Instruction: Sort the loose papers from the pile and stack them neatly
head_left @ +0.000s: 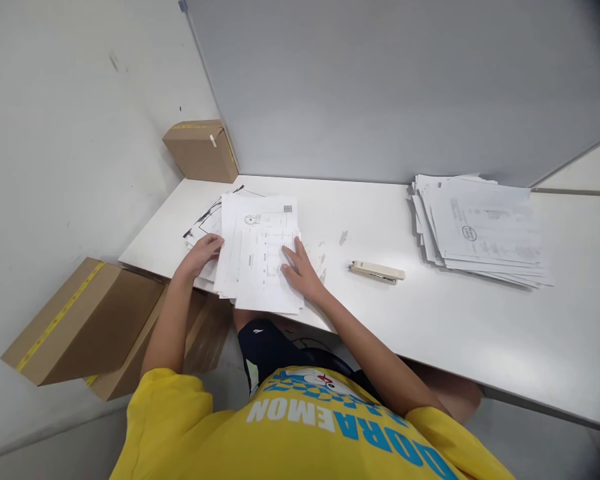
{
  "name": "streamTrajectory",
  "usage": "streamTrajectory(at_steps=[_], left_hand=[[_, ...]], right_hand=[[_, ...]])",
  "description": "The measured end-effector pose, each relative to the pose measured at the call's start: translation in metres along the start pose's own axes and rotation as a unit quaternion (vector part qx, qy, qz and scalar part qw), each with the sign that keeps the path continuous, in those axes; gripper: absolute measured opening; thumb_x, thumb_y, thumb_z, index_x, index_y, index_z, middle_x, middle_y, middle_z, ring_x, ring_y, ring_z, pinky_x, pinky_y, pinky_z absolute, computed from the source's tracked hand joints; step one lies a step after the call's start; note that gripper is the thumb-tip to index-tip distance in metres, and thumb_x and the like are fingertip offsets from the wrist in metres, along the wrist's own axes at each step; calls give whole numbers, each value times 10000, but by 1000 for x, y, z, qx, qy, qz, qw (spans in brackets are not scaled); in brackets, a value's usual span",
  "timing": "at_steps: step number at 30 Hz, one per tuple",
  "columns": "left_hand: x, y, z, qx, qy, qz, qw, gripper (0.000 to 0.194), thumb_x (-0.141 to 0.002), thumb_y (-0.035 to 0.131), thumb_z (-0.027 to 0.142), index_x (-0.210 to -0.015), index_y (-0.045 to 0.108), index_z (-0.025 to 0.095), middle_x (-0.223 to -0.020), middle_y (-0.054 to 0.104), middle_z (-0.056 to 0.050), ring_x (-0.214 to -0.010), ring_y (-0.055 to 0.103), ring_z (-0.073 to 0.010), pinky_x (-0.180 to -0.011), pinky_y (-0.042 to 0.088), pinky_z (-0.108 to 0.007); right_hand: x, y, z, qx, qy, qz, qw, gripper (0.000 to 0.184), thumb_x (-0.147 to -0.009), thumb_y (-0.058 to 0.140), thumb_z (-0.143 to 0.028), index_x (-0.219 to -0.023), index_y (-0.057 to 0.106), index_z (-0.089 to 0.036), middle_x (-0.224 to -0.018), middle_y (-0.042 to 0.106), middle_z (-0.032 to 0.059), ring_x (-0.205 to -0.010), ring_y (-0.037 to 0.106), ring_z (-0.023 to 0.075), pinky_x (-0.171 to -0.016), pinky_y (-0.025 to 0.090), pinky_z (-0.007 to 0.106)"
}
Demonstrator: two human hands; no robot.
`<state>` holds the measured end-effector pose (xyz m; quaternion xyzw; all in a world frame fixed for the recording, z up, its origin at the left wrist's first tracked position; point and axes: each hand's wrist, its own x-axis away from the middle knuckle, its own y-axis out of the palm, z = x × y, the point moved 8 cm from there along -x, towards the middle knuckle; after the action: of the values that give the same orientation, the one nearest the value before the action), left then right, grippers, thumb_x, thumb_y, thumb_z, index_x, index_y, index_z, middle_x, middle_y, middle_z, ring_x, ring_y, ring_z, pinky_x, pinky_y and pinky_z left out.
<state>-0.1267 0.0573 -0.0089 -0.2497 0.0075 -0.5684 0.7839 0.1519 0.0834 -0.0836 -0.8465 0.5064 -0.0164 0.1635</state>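
A loose stack of printed sheets (pixel 260 267), with a round emblem and a square code near the top, lies at the front edge of the table. At its left edge my left hand (pixel 206 255) is closed, with bent fingers gripping the paper's side; the fingertips are partly hidden. My right hand (pixel 303 272) rests on the stack's right side, fingers apart and pressed flat on the top sheet. Partly under the stack, to the left, are more papers (pixel 203 230) with dark edge marks. A cream stapler (pixel 377 271) lies to the right of my right hand.
A thick, uneven pile of papers (pixel 485 223) with a round stamp sits farther right on the white table (pixel 480 327). One cardboard box (pixel 203 153) stands in the back left corner. Below the left table edge are taped cardboard boxes (pixel 90 320). A grey panel (pixel 380 87) borders the back.
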Motion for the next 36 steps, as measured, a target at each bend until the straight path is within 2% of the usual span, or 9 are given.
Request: streamTrajectory(at_steps=[4,6,10,12,16,22,27,32,36], left_hand=[[21,10,0,-6,29,29,999,333,-715,680,485,-814,537,201,-879,629,-26,-859,603,-192,-824,495,-341],[32,12,7,-37,62,74,995,290,-763,635,468,-855,550,206,-1086,641,-79,-1039,608,-241,-904,496,-377],[53,18,34,-174,148,173,958,147,-790,638,331,-834,558,217,-1531,388,-80,-1431,348,-309,-1132,359,-466],[53,28,33,-159,135,145,967,168,-800,643,332,-855,535,216,-1487,455,-96,-1371,443,-317,-1109,397,-491],[40,42,5,18,31,70,997,440,-789,695,387,-1141,494,214,-1265,641,-136,-1114,658,-295,-913,566,-453],[25,70,-10,159,-4,-65,985,582,-687,802,392,-1162,611,115,-1165,716,-185,-1057,695,-339,-933,580,-475],[24,71,-11,152,3,-62,986,668,-577,887,406,-1127,656,105,-1143,728,-192,-1058,695,-361,-951,573,-500],[27,58,-6,133,40,-48,989,634,-554,906,438,-1056,708,105,-1077,751,-177,-1018,710,-356,-896,596,-484],[29,54,0,139,69,-57,986,574,-519,916,452,-944,746,106,-979,770,-160,-938,730,-346,-839,613,-470]], right_hand=[[1,-6,3,-55,26,27,998,702,-906,486,-667,-1514,372,-335,-1682,-43,-14,-1558,3,275,-1248,129,573],[1,-9,2,-72,24,43,996,668,-918,497,-620,-1518,350,-364,-1682,-17,-30,-1559,21,258,-1248,139,570],[0,-13,2,-76,11,57,995,615,-952,461,-474,-1536,293,-385,-1682,-4,-56,-1560,31,230,-1250,143,563],[-1,-13,3,-68,5,58,996,599,-955,428,-386,-1537,286,-396,-1678,-24,-85,-1559,22,226,-1251,140,570],[-3,-13,7,-63,6,59,996,611,-945,402,-309,-1537,285,-404,-1671,-39,-116,-1559,6,233,-1249,138,590],[-11,-10,4,-42,38,51,997,728,-946,469,-522,-1582,162,-344,-1680,-64,-24,-1558,3,269,-1251,132,579],[-14,-11,-10,-29,-12,38,999,785,-900,461,-699,-1567,191,-385,-1683,-14,-39,-1559,12,280,-1251,110,592],[-14,-30,16,-136,109,114,978,899,-842,539,-717,-1566,221,-288,-1680,94,61,-1547,130,310,-1234,220,564],[-19,-34,17,-281,119,86,948,1018,-743,694,-665,-1554,252,-236,-1622,292,129,-1512,265,288,-1229,269,485]])
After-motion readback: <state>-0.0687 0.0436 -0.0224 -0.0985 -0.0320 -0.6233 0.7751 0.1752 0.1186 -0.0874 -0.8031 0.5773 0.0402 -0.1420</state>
